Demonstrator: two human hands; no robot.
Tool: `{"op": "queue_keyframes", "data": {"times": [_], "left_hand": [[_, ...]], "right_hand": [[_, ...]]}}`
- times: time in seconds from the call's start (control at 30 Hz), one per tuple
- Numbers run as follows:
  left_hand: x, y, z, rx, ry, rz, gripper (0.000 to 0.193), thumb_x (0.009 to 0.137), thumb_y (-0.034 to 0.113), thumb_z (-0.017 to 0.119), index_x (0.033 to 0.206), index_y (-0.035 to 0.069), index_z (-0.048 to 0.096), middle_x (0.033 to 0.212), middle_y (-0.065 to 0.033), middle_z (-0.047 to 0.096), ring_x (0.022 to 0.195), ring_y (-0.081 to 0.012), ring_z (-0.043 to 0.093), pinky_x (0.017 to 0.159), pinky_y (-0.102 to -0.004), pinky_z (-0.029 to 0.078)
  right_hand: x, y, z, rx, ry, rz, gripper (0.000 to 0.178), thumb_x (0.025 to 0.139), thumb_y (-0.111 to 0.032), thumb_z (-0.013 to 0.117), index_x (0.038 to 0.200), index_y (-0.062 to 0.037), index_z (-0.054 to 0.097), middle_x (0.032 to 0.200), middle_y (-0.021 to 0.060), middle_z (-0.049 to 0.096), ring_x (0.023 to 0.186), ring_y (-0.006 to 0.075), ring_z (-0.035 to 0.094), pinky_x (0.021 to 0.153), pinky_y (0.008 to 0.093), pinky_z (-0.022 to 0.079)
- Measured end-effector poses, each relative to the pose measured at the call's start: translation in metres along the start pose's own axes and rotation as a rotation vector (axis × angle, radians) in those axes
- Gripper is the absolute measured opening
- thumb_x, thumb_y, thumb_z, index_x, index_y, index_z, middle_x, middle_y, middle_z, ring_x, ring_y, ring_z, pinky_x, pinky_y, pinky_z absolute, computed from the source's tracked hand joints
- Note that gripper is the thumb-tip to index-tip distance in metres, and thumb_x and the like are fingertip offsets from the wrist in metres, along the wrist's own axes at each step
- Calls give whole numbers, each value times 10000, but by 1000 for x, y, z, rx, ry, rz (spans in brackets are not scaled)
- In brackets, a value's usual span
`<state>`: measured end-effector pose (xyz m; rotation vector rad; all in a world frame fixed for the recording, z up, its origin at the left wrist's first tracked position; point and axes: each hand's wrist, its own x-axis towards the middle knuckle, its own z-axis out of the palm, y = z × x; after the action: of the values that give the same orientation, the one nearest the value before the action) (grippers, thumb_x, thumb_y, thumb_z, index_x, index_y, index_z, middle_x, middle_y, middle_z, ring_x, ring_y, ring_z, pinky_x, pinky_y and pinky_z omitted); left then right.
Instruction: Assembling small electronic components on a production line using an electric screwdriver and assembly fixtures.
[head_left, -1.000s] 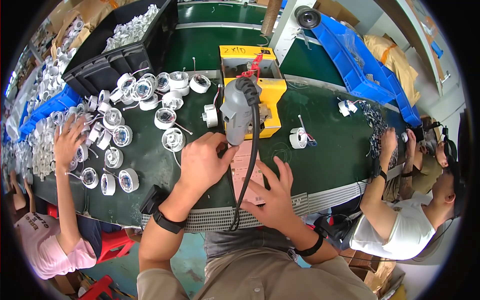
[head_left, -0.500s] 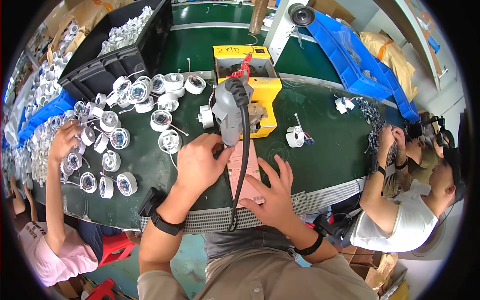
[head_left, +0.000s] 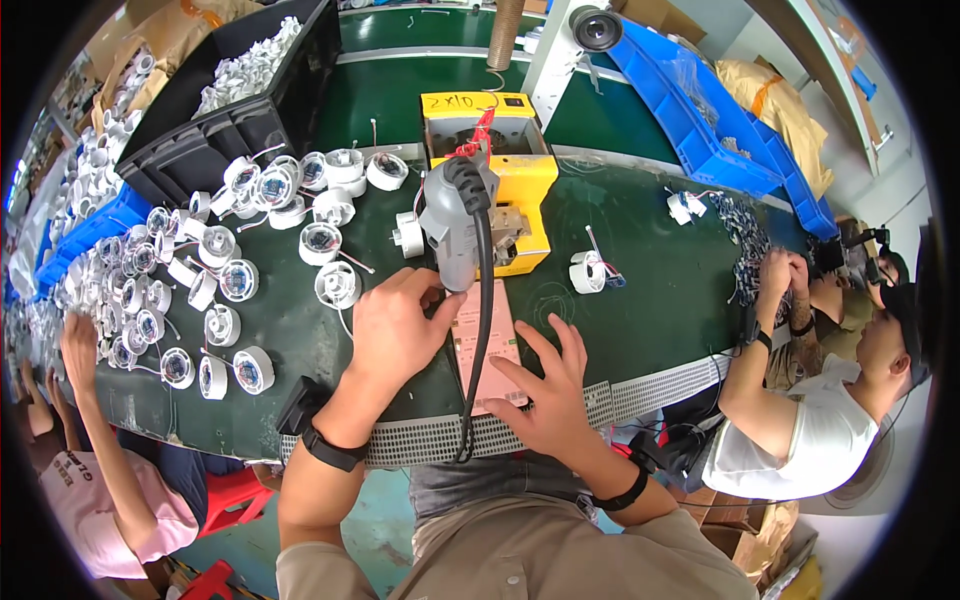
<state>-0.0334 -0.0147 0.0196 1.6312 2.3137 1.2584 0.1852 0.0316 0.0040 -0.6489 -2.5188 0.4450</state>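
Here's the dark green counter (head_left: 655, 300), white round housings (head_left: 222, 325) crowding its left side! Yellow machine (head_left: 525, 190) mid-counter, pink card (head_left: 502, 325) right in front, a lone white housing (head_left: 586, 273) to the right, and farther right a dark heap (head_left: 742, 245), probably small wired pieces, hard to tell.

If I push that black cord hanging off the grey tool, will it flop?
The black cord would probably bend, since it already curves down from the grey tool. It may spring back a little, because it looks thick and curves smoothly. Near the ribbed sleeve, it's likely stiffer.
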Motion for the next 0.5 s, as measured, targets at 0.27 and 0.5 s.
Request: {"op": "queue_keyframes", "data": {"times": [0.27, 0.5], "left_hand": [[1, 1, -1, 13, 1, 5, 208, 770, 229, 773, 797, 52, 667, 676, -55, 603, 600, -251, 629, 543, -371, 492], [1, 0, -1, 20, -3, 3, 208, 776, 231, 768, 793, 52, 665, 680, -53, 607, 603, -252, 630, 547, -370, 495]], "right_hand": [[-5, -5, -5, 30, -64, -18, 453, 769, -431, 764, 1116, -142, 724, 1405, 153, 491, 1346, 451, 325, 1088, 614, 227], [-5, -8, -3, 44, -70, -27, 458, 766, -433, 771, 1114, -138, 724, 1407, 153, 485, 1340, 451, 328, 1077, 614, 236]]}}
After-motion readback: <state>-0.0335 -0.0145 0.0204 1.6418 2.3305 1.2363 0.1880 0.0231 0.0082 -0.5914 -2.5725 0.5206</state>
